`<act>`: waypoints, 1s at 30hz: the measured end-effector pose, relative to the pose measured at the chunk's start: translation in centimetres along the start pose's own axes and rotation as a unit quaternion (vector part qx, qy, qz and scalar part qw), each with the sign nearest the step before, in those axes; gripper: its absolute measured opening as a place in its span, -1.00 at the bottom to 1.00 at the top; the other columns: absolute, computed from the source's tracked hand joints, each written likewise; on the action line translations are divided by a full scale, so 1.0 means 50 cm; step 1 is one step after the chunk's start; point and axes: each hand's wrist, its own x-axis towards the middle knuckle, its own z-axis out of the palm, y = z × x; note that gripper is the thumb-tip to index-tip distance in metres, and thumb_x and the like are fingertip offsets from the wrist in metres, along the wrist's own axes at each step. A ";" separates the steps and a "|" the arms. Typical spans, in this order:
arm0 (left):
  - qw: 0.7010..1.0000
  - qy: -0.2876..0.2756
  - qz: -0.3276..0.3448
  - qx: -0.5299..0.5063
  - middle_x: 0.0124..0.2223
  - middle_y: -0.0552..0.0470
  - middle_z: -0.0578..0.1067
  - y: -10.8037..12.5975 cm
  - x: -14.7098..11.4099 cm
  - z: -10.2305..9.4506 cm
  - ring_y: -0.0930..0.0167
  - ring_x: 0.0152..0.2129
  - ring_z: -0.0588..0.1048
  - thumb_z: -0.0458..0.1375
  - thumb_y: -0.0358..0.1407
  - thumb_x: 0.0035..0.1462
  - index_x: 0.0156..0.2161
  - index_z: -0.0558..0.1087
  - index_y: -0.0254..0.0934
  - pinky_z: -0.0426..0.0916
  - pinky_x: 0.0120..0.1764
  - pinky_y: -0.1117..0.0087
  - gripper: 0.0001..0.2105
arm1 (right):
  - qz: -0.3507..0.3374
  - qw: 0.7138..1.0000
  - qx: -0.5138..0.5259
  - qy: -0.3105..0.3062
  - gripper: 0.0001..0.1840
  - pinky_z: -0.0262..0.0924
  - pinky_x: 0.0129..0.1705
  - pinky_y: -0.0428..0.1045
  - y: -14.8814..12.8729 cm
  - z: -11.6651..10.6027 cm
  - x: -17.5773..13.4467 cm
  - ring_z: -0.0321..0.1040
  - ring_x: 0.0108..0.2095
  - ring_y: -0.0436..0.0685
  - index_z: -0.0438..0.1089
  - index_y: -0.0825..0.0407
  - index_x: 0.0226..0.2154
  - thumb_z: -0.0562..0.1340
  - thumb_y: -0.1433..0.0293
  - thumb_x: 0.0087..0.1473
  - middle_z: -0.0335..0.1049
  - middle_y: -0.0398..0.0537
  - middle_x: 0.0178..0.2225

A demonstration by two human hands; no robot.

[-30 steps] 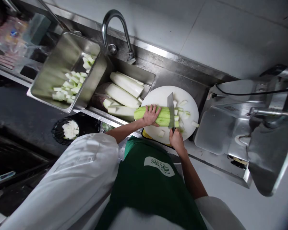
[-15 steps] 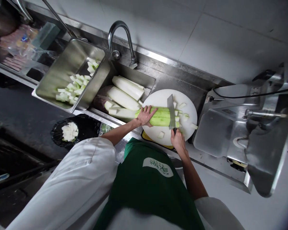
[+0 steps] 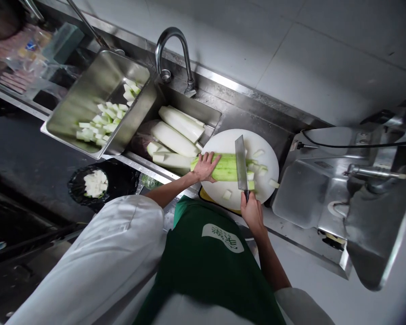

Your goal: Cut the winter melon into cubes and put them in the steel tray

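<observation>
Cleaver [image 3: 241,164] shifted; streaky green vegetable [image 3: 226,167].

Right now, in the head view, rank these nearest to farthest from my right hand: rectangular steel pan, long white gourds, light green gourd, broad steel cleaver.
1. Broad steel cleaver, in your right hand.
2. Light green gourd, just left.
3. Long white gourds, farther left.
4. Rectangular steel pan, far left.

Two hands [image 3: 205,167], one cleaver [image 3: 241,163], one round board [image 3: 219,141], one steel pan [image 3: 77,99], at least four white gourds [image 3: 174,138].
</observation>
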 end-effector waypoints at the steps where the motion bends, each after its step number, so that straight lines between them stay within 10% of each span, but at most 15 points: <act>1: 1.000 0.001 0.001 -0.001 0.41 -0.51 0.01 0.000 0.000 0.001 -0.22 0.28 0.05 0.38 0.17 -0.17 0.47 -0.13 -0.37 -0.07 0.25 -0.22 0.25 | 0.003 1.000 -0.006 -0.010 -0.70 0.02 -0.32 -0.02 -0.004 -0.004 0.003 0.44 -0.28 0.22 0.33 0.14 -0.08 0.03 0.26 0.42 0.48 0.10 -0.33; 10: 1.000 -0.010 0.001 -0.003 0.42 -0.50 0.00 0.001 0.004 0.001 -0.26 0.29 0.06 0.41 0.13 -0.17 0.47 -0.15 -0.32 -0.12 0.25 -0.24 0.25 | 0.025 0.996 -0.003 -0.091 -0.66 0.14 -0.19 -0.01 -0.029 -0.045 0.047 0.46 -0.14 0.25 0.33 0.17 -0.07 0.00 0.25 0.43 0.48 0.21 -0.21; 21: 1.000 0.025 0.012 -0.006 0.39 -0.51 0.06 -0.004 0.006 0.014 -0.25 0.26 0.11 0.45 0.12 -0.23 0.46 -0.06 -0.34 -0.05 0.23 -0.23 0.25 | 0.010 0.999 0.017 -0.039 -0.65 0.10 -0.19 0.00 -0.033 0.062 0.119 0.43 -0.18 0.25 0.34 0.23 -0.06 -0.01 0.29 0.42 0.50 0.22 -0.21; 30: 0.990 0.122 -0.002 -0.077 0.37 -0.43 0.11 0.008 0.002 0.048 -0.19 0.22 0.17 0.38 0.22 -0.15 0.43 0.07 -0.31 0.04 0.22 -0.18 0.14 | 0.001 0.999 -0.031 -0.017 -0.62 0.04 -0.28 -0.01 0.007 -0.020 0.102 0.45 -0.21 0.25 0.35 0.14 -0.07 0.00 0.19 0.42 0.50 0.16 -0.26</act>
